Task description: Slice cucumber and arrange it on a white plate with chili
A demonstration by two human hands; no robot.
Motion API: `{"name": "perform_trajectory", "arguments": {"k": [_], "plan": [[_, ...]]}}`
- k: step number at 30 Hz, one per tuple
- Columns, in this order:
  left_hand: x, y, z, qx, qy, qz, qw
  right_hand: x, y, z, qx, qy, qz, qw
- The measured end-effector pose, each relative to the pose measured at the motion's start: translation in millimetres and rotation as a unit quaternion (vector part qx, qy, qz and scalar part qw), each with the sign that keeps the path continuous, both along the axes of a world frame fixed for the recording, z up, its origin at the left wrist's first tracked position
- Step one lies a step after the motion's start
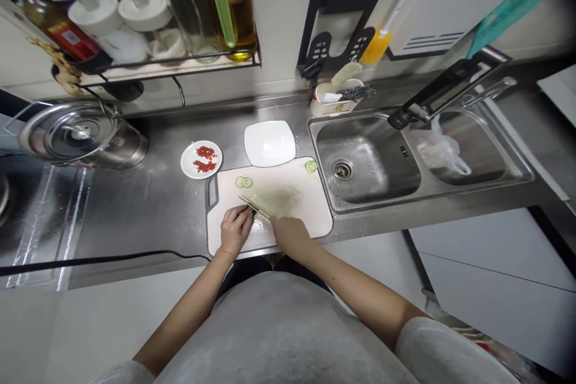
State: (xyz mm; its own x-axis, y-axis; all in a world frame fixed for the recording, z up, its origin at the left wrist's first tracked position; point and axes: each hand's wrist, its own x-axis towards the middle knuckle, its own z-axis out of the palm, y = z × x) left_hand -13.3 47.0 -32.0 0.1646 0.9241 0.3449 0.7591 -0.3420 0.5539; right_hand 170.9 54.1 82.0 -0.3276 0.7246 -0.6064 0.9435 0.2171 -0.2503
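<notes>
My right hand (pixel 290 234) is closed around the handle of a kitchen knife (pixel 257 207), its blade angled up and left over the white cutting board (pixel 315 213). Beside the blade, my left hand (pixel 235 230) presses its bent fingers on what looks like a small dark-green piece of cucumber; the fingers hide most of it. Thin cucumber slices (pixel 243 182) lie on the board above my left hand. More slices (pixel 311 165) rest in its upper right corner. A wet greenish stain marks the middle of the board.
Behind the board stand a square white plate (pixel 270 143) and a small round plate holding chopped red bits (pixel 206 153). To the right is a steel sink (pixel 369 159) with a faucet (pixel 432 96). At left are a steel pot (pixel 112 138) and a black cord (pixel 112 257).
</notes>
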Motion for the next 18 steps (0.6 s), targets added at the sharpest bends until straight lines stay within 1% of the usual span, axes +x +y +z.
{"name": "perform_trajectory", "arguments": {"k": [7,13,18], "plan": [[0.2,1.4,0.2,0.037,-0.016,-0.017,0.999,0.6,0.6,-5.4,0.008,-0.002,0.001,1.000],[-0.3,1.9,-2.4,0.035,-0.019,-0.017,0.999,0.7,0.9,-11.8,0.009,0.004,-0.007,1.000],[-0.6,1.9,-3.3,0.037,-0.013,-0.020,0.999,3.6,1.1,-13.6,0.008,0.002,-0.008,1.000]]}}
